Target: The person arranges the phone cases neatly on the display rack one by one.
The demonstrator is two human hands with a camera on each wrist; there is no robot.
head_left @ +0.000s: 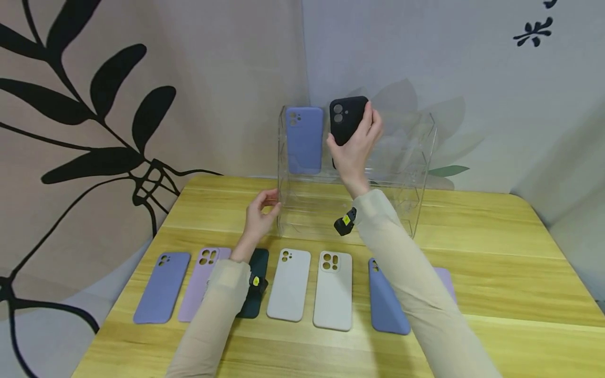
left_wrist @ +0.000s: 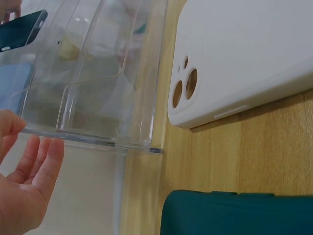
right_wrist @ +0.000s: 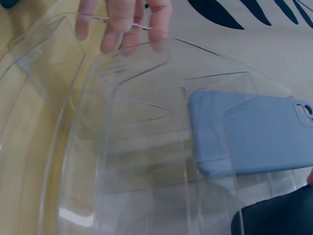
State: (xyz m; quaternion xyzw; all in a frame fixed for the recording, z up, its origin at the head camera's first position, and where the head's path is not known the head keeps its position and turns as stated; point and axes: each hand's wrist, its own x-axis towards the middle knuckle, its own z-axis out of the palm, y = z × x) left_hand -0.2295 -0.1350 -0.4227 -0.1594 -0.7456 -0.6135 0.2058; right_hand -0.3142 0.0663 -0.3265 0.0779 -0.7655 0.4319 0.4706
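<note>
My right hand (head_left: 354, 149) grips a black phone case (head_left: 347, 119) by its side, above the upper tier of a clear acrylic display stand (head_left: 350, 210). The case's camera holes face me; the right wrist view shows only a dark corner of the case (right_wrist: 276, 215). Left of it, a blue-purple phone case (head_left: 304, 142) leans upright on the same tier. At the stand's left side, my left hand (head_left: 261, 215) touches the clear side wall with fairly straight fingers (left_wrist: 46, 166).
On the wooden table (head_left: 510, 252) several cases lie in a row in front of the stand, among them a blue one (head_left: 163, 289), a lilac one (head_left: 198, 283), a dark green one (head_left: 255, 299) and a white one (head_left: 289, 286). My right forearm partly covers the row's right end. Walls stand behind.
</note>
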